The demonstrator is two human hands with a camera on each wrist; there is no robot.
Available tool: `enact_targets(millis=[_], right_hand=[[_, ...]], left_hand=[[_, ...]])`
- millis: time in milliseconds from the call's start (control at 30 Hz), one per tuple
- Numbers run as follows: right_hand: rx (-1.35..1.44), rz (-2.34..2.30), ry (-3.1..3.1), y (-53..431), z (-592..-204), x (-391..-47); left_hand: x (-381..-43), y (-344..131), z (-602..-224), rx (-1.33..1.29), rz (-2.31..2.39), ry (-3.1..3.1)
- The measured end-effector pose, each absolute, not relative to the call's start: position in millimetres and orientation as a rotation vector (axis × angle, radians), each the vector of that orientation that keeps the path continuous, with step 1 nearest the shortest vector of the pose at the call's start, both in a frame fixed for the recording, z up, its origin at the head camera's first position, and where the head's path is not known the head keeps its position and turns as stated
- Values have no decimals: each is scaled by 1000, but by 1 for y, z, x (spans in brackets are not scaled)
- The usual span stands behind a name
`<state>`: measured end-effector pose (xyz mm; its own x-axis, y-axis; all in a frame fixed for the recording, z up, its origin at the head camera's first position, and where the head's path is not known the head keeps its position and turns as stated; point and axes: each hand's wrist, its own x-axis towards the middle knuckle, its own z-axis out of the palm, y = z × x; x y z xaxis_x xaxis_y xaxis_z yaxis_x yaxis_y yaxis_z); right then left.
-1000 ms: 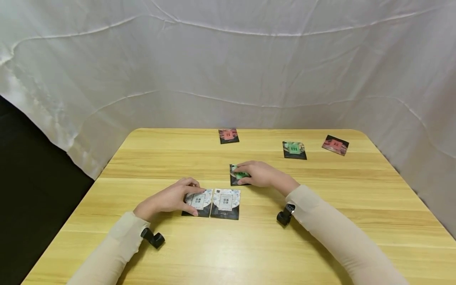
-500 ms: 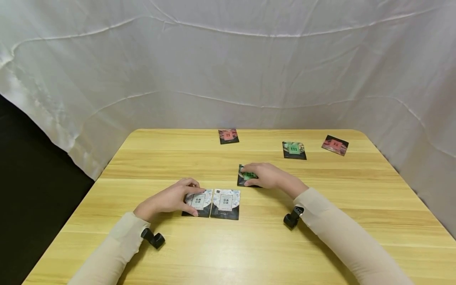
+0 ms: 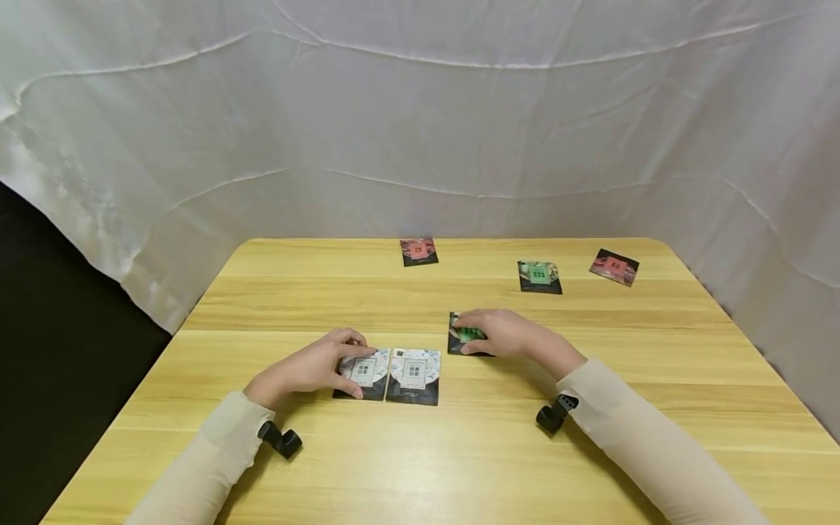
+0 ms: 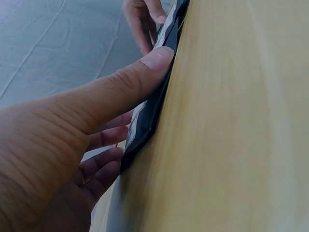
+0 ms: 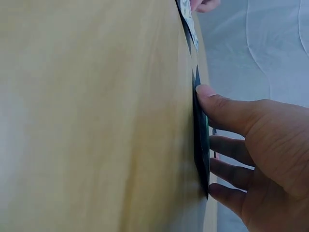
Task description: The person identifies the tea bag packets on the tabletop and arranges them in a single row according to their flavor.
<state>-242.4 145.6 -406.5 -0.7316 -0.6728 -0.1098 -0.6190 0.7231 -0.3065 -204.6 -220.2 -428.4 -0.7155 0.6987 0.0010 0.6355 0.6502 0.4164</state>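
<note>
In the head view, two white-and-black flat sachets lie side by side near the table's middle. My left hand (image 3: 316,368) rests on the left sachet (image 3: 364,370), its thumb on the near part and its fingers along the far left side. The right sachet (image 3: 413,373) lies untouched beside it. Further back and to the right, my right hand (image 3: 505,334) touches a green-and-black sachet (image 3: 455,337), partly covering it. In the right wrist view, the thumb (image 5: 206,91) presses one edge of this dark sachet (image 5: 200,137) while extended fingers touch its other side.
Near the back of the wooden table (image 3: 407,459) lie a red sachet (image 3: 418,251), another green sachet (image 3: 539,275) and a tilted red sachet (image 3: 615,266). A pale curtain (image 3: 420,124) hangs behind the table. A black area borders the left.
My right hand has slid the green sachet to the right, then slightly toward me, away from the white pair. My left hand and the two white sachets have stayed in place.
</note>
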Motion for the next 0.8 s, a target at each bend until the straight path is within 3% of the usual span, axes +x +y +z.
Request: enact_targets(millis=[800], right_hand=[[-1078, -340, 2719, 158, -407, -203]], left_hand=[[-204, -219, -428, 1092, 607, 2702]])
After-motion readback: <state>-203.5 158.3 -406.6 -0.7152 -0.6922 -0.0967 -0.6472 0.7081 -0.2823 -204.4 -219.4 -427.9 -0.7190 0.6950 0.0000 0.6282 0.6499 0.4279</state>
